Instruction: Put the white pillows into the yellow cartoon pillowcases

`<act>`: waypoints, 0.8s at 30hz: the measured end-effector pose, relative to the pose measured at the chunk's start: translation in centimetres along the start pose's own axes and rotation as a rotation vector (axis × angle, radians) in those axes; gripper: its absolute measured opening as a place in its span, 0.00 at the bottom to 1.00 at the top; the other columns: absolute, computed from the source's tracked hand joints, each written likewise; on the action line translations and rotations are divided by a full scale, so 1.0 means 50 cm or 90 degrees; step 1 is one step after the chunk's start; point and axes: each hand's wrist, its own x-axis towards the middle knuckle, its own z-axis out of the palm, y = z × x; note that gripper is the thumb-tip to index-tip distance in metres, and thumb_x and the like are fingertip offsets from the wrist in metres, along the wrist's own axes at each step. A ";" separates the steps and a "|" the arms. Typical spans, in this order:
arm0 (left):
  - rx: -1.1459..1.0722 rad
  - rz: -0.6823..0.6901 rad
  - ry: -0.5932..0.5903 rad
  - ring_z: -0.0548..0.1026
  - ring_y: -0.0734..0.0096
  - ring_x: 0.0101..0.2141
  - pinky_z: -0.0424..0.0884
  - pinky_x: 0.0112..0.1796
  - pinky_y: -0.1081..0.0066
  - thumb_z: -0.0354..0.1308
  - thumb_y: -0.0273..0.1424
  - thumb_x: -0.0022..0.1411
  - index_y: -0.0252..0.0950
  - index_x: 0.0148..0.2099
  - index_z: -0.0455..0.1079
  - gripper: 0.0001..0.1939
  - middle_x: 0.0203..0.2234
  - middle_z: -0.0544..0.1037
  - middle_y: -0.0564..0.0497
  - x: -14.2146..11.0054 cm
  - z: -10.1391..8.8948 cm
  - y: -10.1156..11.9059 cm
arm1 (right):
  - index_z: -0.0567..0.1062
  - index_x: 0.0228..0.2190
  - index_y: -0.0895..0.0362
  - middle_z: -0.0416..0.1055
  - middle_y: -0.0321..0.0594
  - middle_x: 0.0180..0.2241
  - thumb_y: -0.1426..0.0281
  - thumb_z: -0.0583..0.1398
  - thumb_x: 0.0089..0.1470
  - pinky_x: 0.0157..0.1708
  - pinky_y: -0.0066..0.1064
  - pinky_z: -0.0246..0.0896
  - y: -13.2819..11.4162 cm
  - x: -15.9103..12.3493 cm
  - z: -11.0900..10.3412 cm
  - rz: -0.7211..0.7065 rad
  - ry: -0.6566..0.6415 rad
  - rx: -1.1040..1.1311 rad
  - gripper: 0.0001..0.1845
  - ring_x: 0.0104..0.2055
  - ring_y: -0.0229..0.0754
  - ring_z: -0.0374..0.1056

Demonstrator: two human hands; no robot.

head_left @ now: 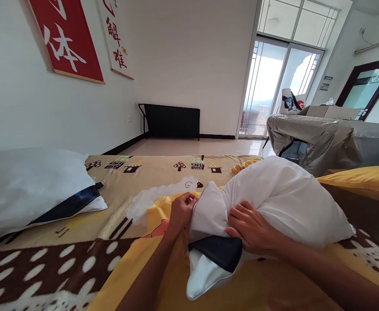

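Note:
A white pillow (289,194) with a dark blue band lies in front of me on a yellow pillowcase (176,276). My right hand (249,226) grips the bunched middle of the pillow, its fingers curled into the fabric. At the pillow's left side, my left hand (183,209) has its fingers pinched together by the pillow's edge and the yellow cloth. Which fabric that pinch holds is hidden. The pillow's banded end folds toward me, one white corner pointing down.
Another white pillow (40,190) rests at left on the patterned blanket (118,185). A yellow cushion-like cloth (361,179) lies at right above a brown box side. Behind stands a plastic-covered table (319,129); a black folded panel (173,122) leans on the far wall.

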 end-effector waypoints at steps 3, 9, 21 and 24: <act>-0.001 0.001 -0.005 0.61 0.75 0.21 0.54 0.24 0.75 0.51 0.39 0.48 0.35 0.26 0.69 0.12 0.16 0.65 0.57 -0.001 0.001 0.001 | 0.67 0.29 0.57 0.66 0.40 0.34 0.58 0.44 0.64 0.46 0.37 0.50 0.021 -0.003 -0.033 -0.021 -0.068 0.093 0.20 0.37 0.41 0.58; 0.004 -0.018 -0.006 0.61 0.75 0.21 0.54 0.23 0.75 0.50 0.37 0.47 0.34 0.26 0.69 0.12 0.14 0.64 0.57 0.003 0.006 -0.008 | 0.64 0.27 0.54 0.63 0.36 0.35 0.61 0.36 0.66 0.51 0.35 0.50 0.090 0.025 -0.061 -0.029 -0.180 0.294 0.25 0.40 0.38 0.58; 0.018 -0.017 -0.021 0.60 0.74 0.20 0.54 0.24 0.75 0.49 0.37 0.47 0.35 0.27 0.69 0.12 0.14 0.62 0.58 0.005 0.009 -0.019 | 0.71 0.39 0.62 0.65 0.53 0.46 0.76 0.60 0.42 0.52 0.43 0.49 0.070 0.056 -0.009 -0.043 -0.121 -0.066 0.18 0.48 0.52 0.57; 0.019 -0.006 -0.032 0.61 0.74 0.21 0.54 0.24 0.75 0.49 0.37 0.47 0.35 0.26 0.68 0.12 0.15 0.63 0.58 0.002 0.008 -0.012 | 0.70 0.43 0.64 0.56 0.57 0.58 0.73 0.61 0.42 0.58 0.48 0.40 0.057 0.059 0.001 -0.034 -0.056 -0.099 0.23 0.59 0.57 0.49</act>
